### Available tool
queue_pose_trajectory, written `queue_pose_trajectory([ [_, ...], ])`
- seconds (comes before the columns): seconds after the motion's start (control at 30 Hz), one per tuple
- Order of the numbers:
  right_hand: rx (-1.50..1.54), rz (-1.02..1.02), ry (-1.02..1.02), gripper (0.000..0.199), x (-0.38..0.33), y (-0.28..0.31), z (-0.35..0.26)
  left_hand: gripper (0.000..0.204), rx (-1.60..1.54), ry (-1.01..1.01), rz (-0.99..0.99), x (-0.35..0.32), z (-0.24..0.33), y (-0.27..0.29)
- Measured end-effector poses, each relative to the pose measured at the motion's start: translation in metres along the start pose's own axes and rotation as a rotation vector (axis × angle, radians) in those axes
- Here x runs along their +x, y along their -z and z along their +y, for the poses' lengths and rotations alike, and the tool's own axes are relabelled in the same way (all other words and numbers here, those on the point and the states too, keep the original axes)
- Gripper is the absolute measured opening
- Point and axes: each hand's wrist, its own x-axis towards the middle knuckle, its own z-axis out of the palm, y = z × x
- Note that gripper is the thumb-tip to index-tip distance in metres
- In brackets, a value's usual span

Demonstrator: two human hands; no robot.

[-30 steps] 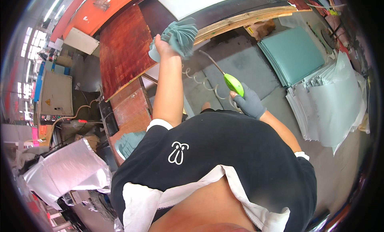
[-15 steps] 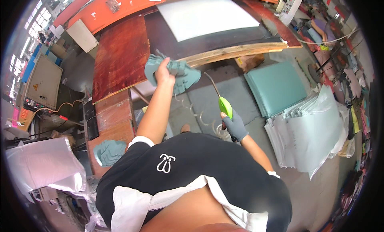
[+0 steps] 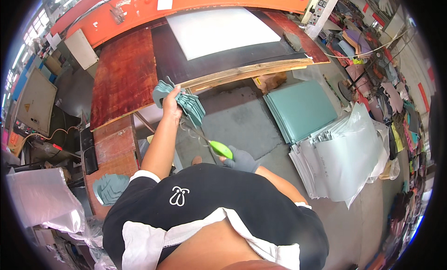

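The left hand (image 3: 171, 104) is raised in the centre-left of the frame and is gripping a stack of teal cut pieces (image 3: 182, 100), its fingers closed around the bundle. The pieces are fanning out above and to the right of the fist, hanging just below the front edge of the bench (image 3: 122, 74). The right hand (image 3: 240, 159), wearing a grey glove, is sitting lower, near the centre of the frame, and is closed on the green handle of a tool (image 3: 219, 148). A thin dark shaft is running from that handle up and to the left toward the lower edge of the teal bundle; whether its tip is touching the pieces cannot be told. The two hands are apart, the left well above the right.

The bench is occupying the upper part of the frame, with a reddish-brown wooden top at left and a dark surface to its right that is carrying a white sheet (image 3: 220, 30). An orange machine frame (image 3: 200, 0) is running along the top edge. A stack of teal sheets (image 3: 301, 110) is lying on the floor at right of centre, with grey-white sheets (image 3: 340, 158) piled just beside it toward the lower right. A further pile of teal cut pieces (image 3: 111, 188) is resting on a lower wooden surface at lower left, near a clear plastic bag (image 3: 39, 200). The person's black shirt is filling the lower centre.
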Motion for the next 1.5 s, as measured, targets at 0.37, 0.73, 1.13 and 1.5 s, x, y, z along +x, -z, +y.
queue_pose_trajectory([
  [0.37, 0.674, 0.926, -0.436, 0.042, 0.017, 0.130, 0.133, 0.018, 0.130, 0.048, 0.036, -0.044, 0.016, 0.055],
  [0.73, 0.348, 0.018, 0.001, 0.031, 0.091, 0.010, 0.004, 0.023, 0.072, -0.058, 0.128, -0.051, 0.059, 0.100],
  [1.13, 0.417, -0.130, 0.023, 0.035, 0.225, 0.027, -0.076, 0.016, 0.081, 0.055, -0.077, -0.037, 0.154, 0.145],
  [1.5, 0.692, 1.073, -0.452, 0.044, 0.281, 0.228, 0.083, 0.019, 0.068, -0.077, -0.316, -0.021, 0.221, 0.169],
])
